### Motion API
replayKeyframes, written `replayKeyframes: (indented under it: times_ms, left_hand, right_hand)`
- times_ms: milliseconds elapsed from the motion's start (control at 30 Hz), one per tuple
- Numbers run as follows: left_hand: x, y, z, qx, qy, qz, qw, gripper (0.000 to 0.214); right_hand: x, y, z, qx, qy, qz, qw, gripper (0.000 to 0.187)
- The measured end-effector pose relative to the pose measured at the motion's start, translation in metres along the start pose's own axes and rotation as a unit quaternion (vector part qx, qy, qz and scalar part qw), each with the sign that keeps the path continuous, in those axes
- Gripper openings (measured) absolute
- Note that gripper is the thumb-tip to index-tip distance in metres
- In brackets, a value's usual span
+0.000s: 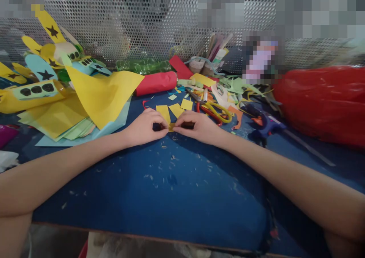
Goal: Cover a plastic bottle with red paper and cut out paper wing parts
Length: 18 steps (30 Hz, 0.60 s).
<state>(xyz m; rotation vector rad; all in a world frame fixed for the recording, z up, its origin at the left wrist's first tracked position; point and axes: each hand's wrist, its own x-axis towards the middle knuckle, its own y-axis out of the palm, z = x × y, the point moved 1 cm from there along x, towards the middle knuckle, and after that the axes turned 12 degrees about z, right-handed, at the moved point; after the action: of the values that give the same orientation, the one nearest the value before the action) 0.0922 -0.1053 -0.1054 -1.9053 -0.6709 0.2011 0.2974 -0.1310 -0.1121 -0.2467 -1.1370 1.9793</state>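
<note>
Between my two hands is a small piece of yellow paper (171, 127), pinched at both ends just above the blue table (171, 189). My left hand (148, 126) grips its left end between thumb and fingers. On the other side, my right hand (199, 126) pinches the right end the same way. Fingers cover most of the piece. Just beyond the hands lie several cut yellow paper pieces, one a yellow square (186, 104). Yellow-handled scissors (218, 111) and a red handle lie past my right hand.
Left are stacked coloured sheets (105, 94) and paper-covered bottle planes (37, 92). Behind stand a red-wrapped bottle (156, 83) and a green bottle (145, 66) before a perforated metal panel (159, 14). Paper scraps, a blue glue gun (266, 125) and a red plastic bag (322, 102) are right.
</note>
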Motion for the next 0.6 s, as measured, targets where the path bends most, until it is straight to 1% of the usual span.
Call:
replayKeyframes:
  times_ms: [100, 200, 233, 300, 400, 500, 600]
  left_hand:
    - [0.0008, 0.0006, 0.0010, -0.009, -0.009, 0.000, 1.000, 0.008]
    - [0.0012, 0.0003, 0.0016, -0.021, -0.013, 0.010, 1.000, 0.003]
    - [0.0012, 0.0000, 0.0015, -0.025, -0.012, 0.013, 1.000, 0.005]
    - [0.0011, -0.0003, 0.0011, -0.031, -0.004, 0.018, 0.999, 0.012]
    - [0.0011, 0.0002, 0.0007, -0.032, 0.024, 0.030, 0.999, 0.010]
    - [0.0011, 0.0009, 0.0015, -0.029, 0.039, 0.033, 0.998, 0.011]
    - [0.0010, 0.0008, 0.0022, -0.022, 0.030, 0.030, 0.999, 0.012]
  right_hand:
    - [0.0004, 0.0004, -0.0027, 0.004, 0.023, 0.002, 1.000, 0.017]
    - [0.0001, 0.0015, -0.0036, 0.005, 0.031, -0.002, 1.000, 0.015]
    - [0.0001, 0.0019, -0.0034, 0.010, 0.031, -0.002, 0.999, 0.013]
    - [0.0002, 0.0026, -0.0028, 0.028, 0.033, -0.002, 0.999, 0.010]
    - [0.0010, 0.0028, -0.0013, 0.052, 0.034, 0.006, 0.998, 0.009]
    - [0.0015, 0.0015, -0.0002, 0.044, 0.021, 0.017, 0.999, 0.007]
    - [0.0005, -0.0006, 0.0008, 0.009, -0.013, 0.022, 1.000, 0.013]
